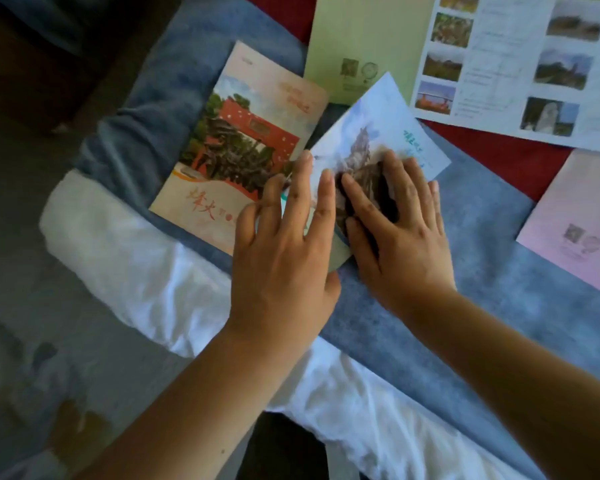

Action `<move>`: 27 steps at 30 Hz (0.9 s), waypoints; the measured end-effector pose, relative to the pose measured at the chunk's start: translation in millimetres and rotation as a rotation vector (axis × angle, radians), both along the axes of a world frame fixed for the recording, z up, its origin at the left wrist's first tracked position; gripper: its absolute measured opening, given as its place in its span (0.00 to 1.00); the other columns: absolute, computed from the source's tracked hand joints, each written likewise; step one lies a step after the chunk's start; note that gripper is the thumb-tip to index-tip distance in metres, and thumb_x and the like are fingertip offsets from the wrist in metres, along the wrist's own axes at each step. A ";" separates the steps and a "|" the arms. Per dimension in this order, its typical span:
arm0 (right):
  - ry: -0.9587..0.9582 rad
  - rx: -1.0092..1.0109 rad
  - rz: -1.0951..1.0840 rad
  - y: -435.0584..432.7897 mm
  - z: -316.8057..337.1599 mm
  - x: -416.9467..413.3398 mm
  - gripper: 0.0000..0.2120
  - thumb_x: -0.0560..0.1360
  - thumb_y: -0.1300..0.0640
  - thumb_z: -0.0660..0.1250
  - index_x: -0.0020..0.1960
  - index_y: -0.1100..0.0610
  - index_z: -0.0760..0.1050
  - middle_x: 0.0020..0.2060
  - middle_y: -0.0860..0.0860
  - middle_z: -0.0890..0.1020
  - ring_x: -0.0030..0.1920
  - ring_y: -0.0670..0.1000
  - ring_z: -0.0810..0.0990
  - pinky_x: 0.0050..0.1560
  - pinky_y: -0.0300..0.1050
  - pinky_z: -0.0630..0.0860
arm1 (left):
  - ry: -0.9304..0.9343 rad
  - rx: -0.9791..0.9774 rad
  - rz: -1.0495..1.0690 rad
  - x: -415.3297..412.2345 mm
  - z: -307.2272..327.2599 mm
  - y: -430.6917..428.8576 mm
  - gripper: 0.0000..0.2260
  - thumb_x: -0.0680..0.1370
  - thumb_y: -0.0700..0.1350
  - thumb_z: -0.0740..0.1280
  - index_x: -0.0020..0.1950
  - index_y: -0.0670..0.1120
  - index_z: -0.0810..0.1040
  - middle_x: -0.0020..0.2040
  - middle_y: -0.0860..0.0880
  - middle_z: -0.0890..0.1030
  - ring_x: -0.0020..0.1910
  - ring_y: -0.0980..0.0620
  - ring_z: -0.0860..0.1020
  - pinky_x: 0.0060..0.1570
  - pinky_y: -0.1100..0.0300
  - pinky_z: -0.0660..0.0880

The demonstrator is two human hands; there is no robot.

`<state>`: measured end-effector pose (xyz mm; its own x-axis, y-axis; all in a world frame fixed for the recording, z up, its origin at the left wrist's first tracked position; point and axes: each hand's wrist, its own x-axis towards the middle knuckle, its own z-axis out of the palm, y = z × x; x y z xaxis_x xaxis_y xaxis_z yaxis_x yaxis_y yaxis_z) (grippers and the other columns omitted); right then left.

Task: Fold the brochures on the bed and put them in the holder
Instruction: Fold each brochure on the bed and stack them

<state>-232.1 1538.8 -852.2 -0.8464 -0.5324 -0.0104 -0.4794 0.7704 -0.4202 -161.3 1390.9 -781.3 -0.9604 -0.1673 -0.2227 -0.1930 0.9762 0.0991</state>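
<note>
Brochure (392, 123) lies beneath the left hand (284, 261) and right hand (402, 237), both pressing it with flat fingers.

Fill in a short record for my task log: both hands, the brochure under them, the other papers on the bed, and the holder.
left hand: flat, fingers straight, pressing the mountain brochure near its left edge
right hand: flat, pressing the same brochure
mountain brochure: folded, lying on the blue blanket
red-gate brochure: folded, just left of it
unfolded sheet: spread open at top right, photo panels showing
pink brochure: at the right edge, partly out of frame
holder: not in view
</note>
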 end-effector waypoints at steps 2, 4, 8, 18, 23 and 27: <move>0.002 -0.025 0.029 -26.4 1.1 -4.1 0.22 0.86 0.46 0.58 0.80 0.44 0.66 0.82 0.59 0.60 0.82 0.63 0.54 0.82 0.61 0.51 | 0.042 -0.021 0.004 4.0 1.5 -21.2 0.45 0.70 0.51 0.78 0.82 0.42 0.60 0.83 0.41 0.56 0.78 0.37 0.64 0.69 0.43 0.65; 0.015 -0.037 0.065 -51.3 1.2 -8.9 0.22 0.86 0.46 0.59 0.80 0.44 0.67 0.82 0.59 0.60 0.82 0.64 0.54 0.82 0.61 0.51 | 0.082 -0.033 0.028 8.9 0.3 -42.3 0.43 0.71 0.51 0.78 0.81 0.40 0.63 0.82 0.40 0.60 0.78 0.37 0.65 0.68 0.42 0.67; 0.039 -0.021 0.139 -91.3 -1.4 -18.1 0.23 0.86 0.46 0.59 0.80 0.43 0.66 0.82 0.57 0.60 0.82 0.65 0.54 0.81 0.62 0.49 | 0.069 -0.032 0.108 16.4 -5.9 -78.2 0.40 0.75 0.55 0.75 0.80 0.39 0.64 0.82 0.42 0.61 0.80 0.38 0.62 0.71 0.43 0.65; 0.046 0.042 0.196 -114.6 -8.0 -25.5 0.23 0.86 0.47 0.57 0.81 0.43 0.64 0.82 0.55 0.60 0.82 0.64 0.53 0.82 0.61 0.46 | 0.064 0.012 0.178 14.4 -26.0 -102.1 0.40 0.74 0.62 0.70 0.79 0.41 0.66 0.82 0.42 0.61 0.81 0.38 0.58 0.72 0.43 0.62; 0.008 0.105 0.220 -114.8 -3.2 -24.8 0.24 0.86 0.47 0.56 0.81 0.43 0.63 0.83 0.54 0.58 0.83 0.63 0.50 0.82 0.62 0.45 | -0.036 0.031 0.165 16.9 -32.6 -106.7 0.44 0.74 0.73 0.60 0.81 0.45 0.63 0.84 0.43 0.57 0.82 0.39 0.54 0.74 0.44 0.59; -0.059 0.142 0.215 -120.8 12.5 -35.4 0.23 0.84 0.47 0.59 0.79 0.44 0.68 0.80 0.55 0.64 0.81 0.63 0.56 0.79 0.63 0.58 | -0.097 0.032 0.156 21.5 -32.9 -110.0 0.36 0.81 0.69 0.48 0.84 0.49 0.56 0.85 0.45 0.51 0.84 0.44 0.50 0.79 0.44 0.49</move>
